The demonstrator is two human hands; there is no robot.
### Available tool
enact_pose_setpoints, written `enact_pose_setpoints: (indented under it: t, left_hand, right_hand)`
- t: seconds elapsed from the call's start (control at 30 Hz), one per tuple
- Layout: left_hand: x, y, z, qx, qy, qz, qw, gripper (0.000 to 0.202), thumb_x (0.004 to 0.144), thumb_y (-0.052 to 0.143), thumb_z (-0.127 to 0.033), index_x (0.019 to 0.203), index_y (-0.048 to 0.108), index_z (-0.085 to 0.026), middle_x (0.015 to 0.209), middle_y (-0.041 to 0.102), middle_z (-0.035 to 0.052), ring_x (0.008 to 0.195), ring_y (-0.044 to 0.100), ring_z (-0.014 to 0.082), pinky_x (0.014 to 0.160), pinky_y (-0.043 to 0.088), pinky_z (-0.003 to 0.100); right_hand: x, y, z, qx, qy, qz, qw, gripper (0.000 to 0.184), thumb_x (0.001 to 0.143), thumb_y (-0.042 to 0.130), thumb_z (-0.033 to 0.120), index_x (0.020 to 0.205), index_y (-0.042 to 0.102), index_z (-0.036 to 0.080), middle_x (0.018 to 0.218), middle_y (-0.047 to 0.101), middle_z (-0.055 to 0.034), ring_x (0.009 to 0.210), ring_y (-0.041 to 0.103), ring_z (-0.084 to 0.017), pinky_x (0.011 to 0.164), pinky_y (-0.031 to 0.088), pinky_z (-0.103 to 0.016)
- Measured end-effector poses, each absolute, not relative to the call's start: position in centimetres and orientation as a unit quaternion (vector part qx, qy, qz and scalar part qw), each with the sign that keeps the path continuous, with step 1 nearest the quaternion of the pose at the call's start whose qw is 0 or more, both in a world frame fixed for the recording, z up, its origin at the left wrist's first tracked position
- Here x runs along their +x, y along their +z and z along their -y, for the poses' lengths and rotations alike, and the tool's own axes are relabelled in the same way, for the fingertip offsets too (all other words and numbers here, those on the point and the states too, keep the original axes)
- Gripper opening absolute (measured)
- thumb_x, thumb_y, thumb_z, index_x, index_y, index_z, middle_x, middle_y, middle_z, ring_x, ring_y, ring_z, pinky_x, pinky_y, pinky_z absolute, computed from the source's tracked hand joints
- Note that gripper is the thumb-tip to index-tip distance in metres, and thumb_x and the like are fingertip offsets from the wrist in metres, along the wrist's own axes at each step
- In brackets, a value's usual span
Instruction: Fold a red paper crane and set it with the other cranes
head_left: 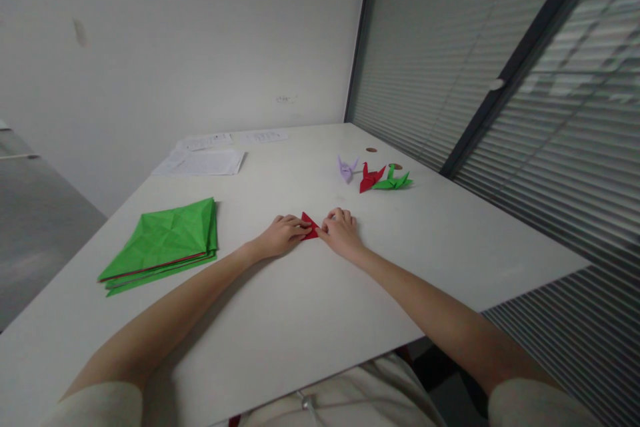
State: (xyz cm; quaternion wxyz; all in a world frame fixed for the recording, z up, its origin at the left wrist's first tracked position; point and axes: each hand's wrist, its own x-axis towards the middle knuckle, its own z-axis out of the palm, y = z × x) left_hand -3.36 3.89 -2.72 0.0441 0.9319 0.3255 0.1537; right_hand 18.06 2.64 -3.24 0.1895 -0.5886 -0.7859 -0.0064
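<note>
A small folded piece of red origami paper lies on the white table between my two hands, one corner pointing away from me. My left hand has its fingers closed on the paper's left side, pressing it to the tabletop. From the right, my right hand pinches the paper's right corner between curled fingers. Parts of the paper are hidden under the fingertips. Beyond my right hand stand three folded paper cranes: a lilac crane, a red crane and a green crane.
A stack of creased paper sheets, mostly green, lies left of my left arm. Printed papers rest at the table's far left. Behind is a wall; a window with blinds runs along the right. The table's front edge is close to my body.
</note>
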Motion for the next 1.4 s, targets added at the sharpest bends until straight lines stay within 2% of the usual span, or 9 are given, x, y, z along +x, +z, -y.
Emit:
enact_pose_setpoints:
  t: [0.37, 0.63, 0.8, 1.03, 1.13, 1.2, 1.27, 1.4]
  left_hand:
    - [-3.4, -2.8, -4.1, 0.936, 0.157, -0.314, 0.03, 0.031, 0.096, 0.043, -0.032, 0.12, 0.063, -0.027, 0.125, 0.062, 0.0076, 0.108, 0.054, 0.0224, 0.085, 0.041, 0.037]
    - [-3.4, -3.3, -4.5, 0.938, 0.209, -0.273, 0.049, 0.033, 0.097, 0.04, -0.029, 0.117, 0.066, -0.022, 0.123, 0.063, 0.0112, 0.1, 0.058, 0.02, 0.089, 0.045, 0.036]
    - [-3.4, -3.2, -4.5, 0.939, 0.211, -0.266, 0.06, 0.033, 0.097, 0.04, -0.029, 0.114, 0.067, -0.02, 0.123, 0.062, 0.0117, 0.099, 0.058, 0.0202, 0.088, 0.045, 0.035]
    - [-3.6, -3.5, -4.8, 0.941, 0.189, -0.277, 0.043, 0.031, 0.095, 0.043, -0.028, 0.116, 0.066, -0.021, 0.125, 0.061, 0.0097, 0.098, 0.057, 0.0214, 0.086, 0.044, 0.036]
    - [-3.6, -3.4, -4.7, 0.938, 0.192, -0.284, 0.048, 0.031, 0.095, 0.044, -0.028, 0.118, 0.064, -0.023, 0.125, 0.061, 0.0094, 0.1, 0.057, 0.021, 0.087, 0.044, 0.036]
    - [-3.6, -3.3, -4.6, 0.935, 0.192, -0.292, 0.055, 0.03, 0.095, 0.046, -0.029, 0.118, 0.065, -0.024, 0.125, 0.061, 0.0086, 0.103, 0.056, 0.0213, 0.089, 0.043, 0.036]
    - [-3.6, -3.3, -4.6, 0.932, 0.19, -0.301, 0.066, 0.03, 0.094, 0.047, -0.029, 0.118, 0.065, -0.024, 0.125, 0.062, 0.0075, 0.107, 0.056, 0.022, 0.09, 0.042, 0.036]
    - [-3.6, -3.5, -4.6, 0.924, 0.195, -0.319, 0.077, 0.032, 0.094, 0.047, -0.034, 0.121, 0.062, -0.025, 0.124, 0.063, 0.0065, 0.11, 0.055, 0.0228, 0.092, 0.041, 0.037]
  right_hand:
    - [18.9, -3.7, -3.6, -0.612, 0.059, 0.766, 0.188, 0.031, 0.084, 0.056, 0.055, 0.08, 0.066, 0.025, 0.112, 0.053, -0.0071, 0.106, 0.044, -0.028, 0.089, 0.033, -0.043]
    - [20.2, -3.8, -4.7, -0.627, 0.106, 0.743, 0.208, 0.032, 0.091, 0.048, 0.047, 0.081, 0.069, 0.025, 0.106, 0.057, -0.007, 0.103, 0.048, -0.026, 0.089, 0.034, -0.042]
    - [19.4, -3.7, -3.9, -0.61, 0.083, 0.757, 0.219, 0.034, 0.08, 0.059, 0.059, 0.082, 0.066, 0.026, 0.108, 0.054, -0.0069, 0.108, 0.045, -0.028, 0.093, 0.032, -0.044]
    - [20.2, -3.3, -3.8, -0.626, 0.082, 0.755, 0.175, 0.027, 0.078, 0.065, 0.051, 0.093, 0.064, 0.028, 0.117, 0.05, -0.0072, 0.114, 0.043, -0.03, 0.097, 0.03, -0.048]
    - [20.5, -3.0, -4.0, -0.612, 0.098, 0.756, 0.21, 0.021, 0.081, 0.065, 0.043, 0.094, 0.066, 0.027, 0.112, 0.055, -0.0069, 0.109, 0.047, -0.027, 0.097, 0.031, -0.046]
    - [20.1, -2.7, -3.9, -0.552, 0.121, 0.788, 0.247, 0.014, 0.085, 0.06, 0.033, 0.094, 0.068, 0.025, 0.104, 0.06, -0.0061, 0.102, 0.051, -0.023, 0.094, 0.035, -0.039]
    - [19.6, -2.3, -3.5, -0.448, 0.151, 0.842, 0.259, 0.016, 0.089, 0.055, 0.025, 0.095, 0.07, 0.022, 0.095, 0.064, -0.005, 0.094, 0.054, -0.018, 0.089, 0.038, -0.032]
    - [18.5, -1.5, -2.3, -0.334, 0.111, 0.911, 0.214, 0.018, 0.09, 0.056, 0.025, 0.096, 0.073, 0.022, 0.093, 0.065, -0.0053, 0.091, 0.054, -0.018, 0.085, 0.038, -0.033]
